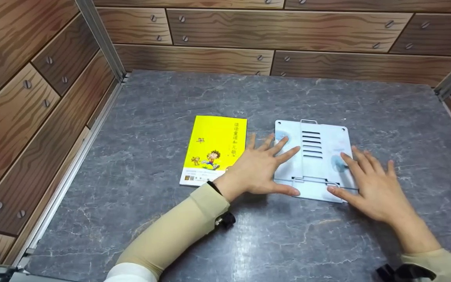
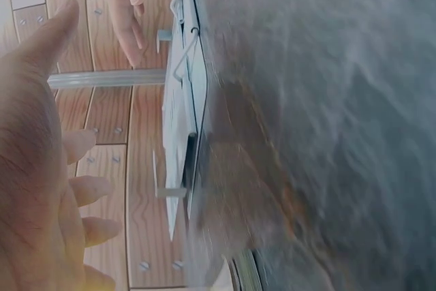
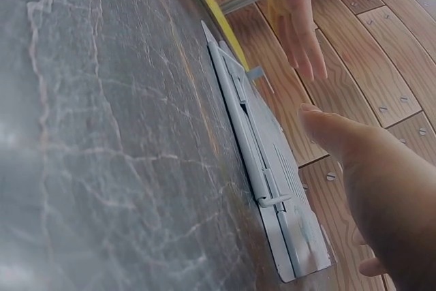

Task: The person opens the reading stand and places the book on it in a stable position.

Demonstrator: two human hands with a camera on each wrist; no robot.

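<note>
A pale blue-white metal book stand (image 1: 313,164) lies folded flat on the table, with a row of slots and wire parts. Over its left edge my left hand (image 1: 258,168) is held with fingers spread, holding nothing. My right hand (image 1: 378,188) is spread likewise at its right edge. Both wrist views show a gap between the hands and the stand (image 2: 180,114), (image 3: 262,161). Left of the stand lies a yellow book (image 1: 213,145) with a cartoon child on its cover, its lower right corner hidden by my left hand.
The dark grey marbled tabletop (image 1: 268,243) surrounds both things. Wood-patterned panels (image 1: 288,31) stand at the back and along the left side (image 1: 33,117). Metal rails (image 1: 104,39) join them at the corners.
</note>
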